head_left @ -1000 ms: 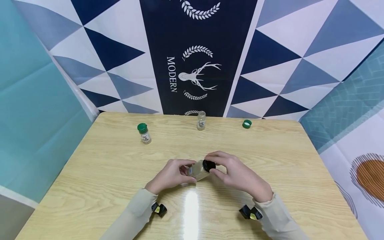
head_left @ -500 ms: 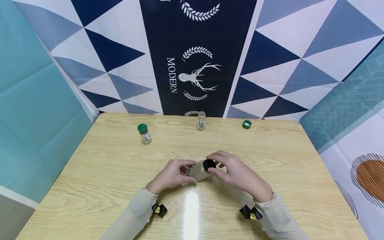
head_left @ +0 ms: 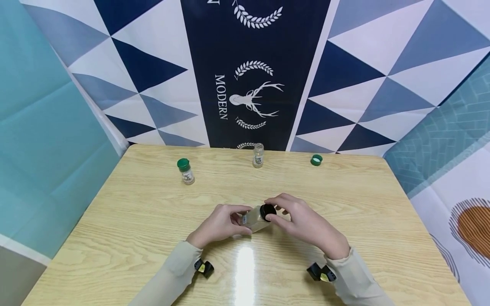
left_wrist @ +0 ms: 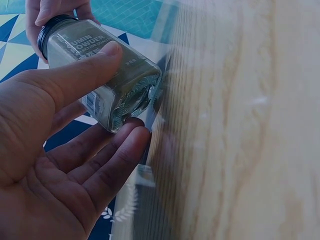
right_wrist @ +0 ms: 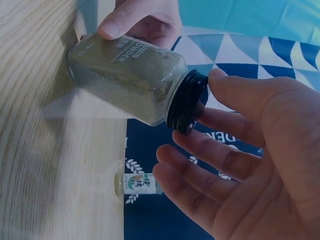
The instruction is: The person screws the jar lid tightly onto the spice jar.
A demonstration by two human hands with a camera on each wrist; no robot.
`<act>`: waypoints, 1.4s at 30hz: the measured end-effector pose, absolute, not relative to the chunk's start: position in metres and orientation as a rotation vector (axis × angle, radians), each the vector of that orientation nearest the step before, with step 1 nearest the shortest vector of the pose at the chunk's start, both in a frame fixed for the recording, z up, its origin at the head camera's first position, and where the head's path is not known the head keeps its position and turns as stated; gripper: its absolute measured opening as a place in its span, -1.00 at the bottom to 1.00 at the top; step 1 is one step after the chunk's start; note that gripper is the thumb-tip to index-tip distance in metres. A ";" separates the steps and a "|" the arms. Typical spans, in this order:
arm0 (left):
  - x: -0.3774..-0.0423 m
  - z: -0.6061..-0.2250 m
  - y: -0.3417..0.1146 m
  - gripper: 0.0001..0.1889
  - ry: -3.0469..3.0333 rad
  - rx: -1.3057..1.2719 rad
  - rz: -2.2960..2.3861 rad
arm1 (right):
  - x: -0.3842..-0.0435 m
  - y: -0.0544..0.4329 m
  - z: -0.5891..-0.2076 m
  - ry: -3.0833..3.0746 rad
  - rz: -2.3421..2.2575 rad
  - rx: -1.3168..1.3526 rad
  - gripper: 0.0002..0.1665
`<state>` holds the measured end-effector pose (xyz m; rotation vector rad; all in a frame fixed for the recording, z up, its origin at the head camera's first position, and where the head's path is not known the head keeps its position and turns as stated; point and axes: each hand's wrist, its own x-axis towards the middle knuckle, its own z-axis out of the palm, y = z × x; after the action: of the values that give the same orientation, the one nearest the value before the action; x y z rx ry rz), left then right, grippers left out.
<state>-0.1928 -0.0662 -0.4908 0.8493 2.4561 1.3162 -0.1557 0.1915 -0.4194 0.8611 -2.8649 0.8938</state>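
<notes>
A square glass jar of cumin powder (head_left: 252, 219) lies tilted between the two hands, its black lid (head_left: 268, 212) pointing right. "Powder" is legible on the jar's side (left_wrist: 82, 37) in the left wrist view. My left hand (head_left: 219, 224) grips the jar near its base, thumb on one side and fingers on the other. With thumb and forefinger my right hand (head_left: 304, 220) pinches the rim of the black lid; its other fingers are loosely bent beside the lid in the right wrist view. Brownish-green powder shows through the glass (right_wrist: 122, 82).
A small shaker with a green cap (head_left: 186, 171) stands at the back left of the wooden table (head_left: 126, 238). Near the back edge is an uncapped small glass bottle (head_left: 258, 156). A loose green cap (head_left: 316, 160) lies at the back right. Patterned cloth rises behind.
My right thumb and forefinger have shifted slightly around the lid. The left hand and the jar stay in place, and the head view has moved very little.
</notes>
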 end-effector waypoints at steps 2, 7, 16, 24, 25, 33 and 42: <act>-0.193 -0.491 -0.067 -0.40 2.455 0.848 1.316 | -0.156 0.192 -0.419 -2.871 0.890 0.859 -0.56; -0.193 -0.492 -0.067 -0.40 2.451 0.852 1.313 | -0.155 0.192 -0.419 -2.876 0.896 0.843 -0.55; -0.193 -0.491 -0.067 -0.38 2.448 0.859 1.314 | -0.154 0.192 -0.418 -2.803 0.929 0.888 -0.58; -0.194 -0.491 -0.068 -0.38 2.445 0.864 1.323 | -0.154 0.192 -0.418 -2.692 0.900 1.088 -0.55; -0.194 -0.491 -0.068 -0.38 2.444 0.863 1.326 | -0.154 0.191 -0.418 -2.697 0.899 1.095 -0.54; -0.194 -0.493 -0.067 -0.37 2.438 0.853 1.337 | -0.155 0.191 -0.419 -2.713 0.890 1.099 -0.56; -0.195 -0.493 -0.067 -0.39 2.430 0.854 1.345 | -0.155 0.190 -0.420 -2.714 0.886 1.061 -0.60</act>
<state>-0.1953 -0.0672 -0.4932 0.8540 2.4304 1.3449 -0.1554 0.1899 -0.4203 1.0614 -2.7137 0.8861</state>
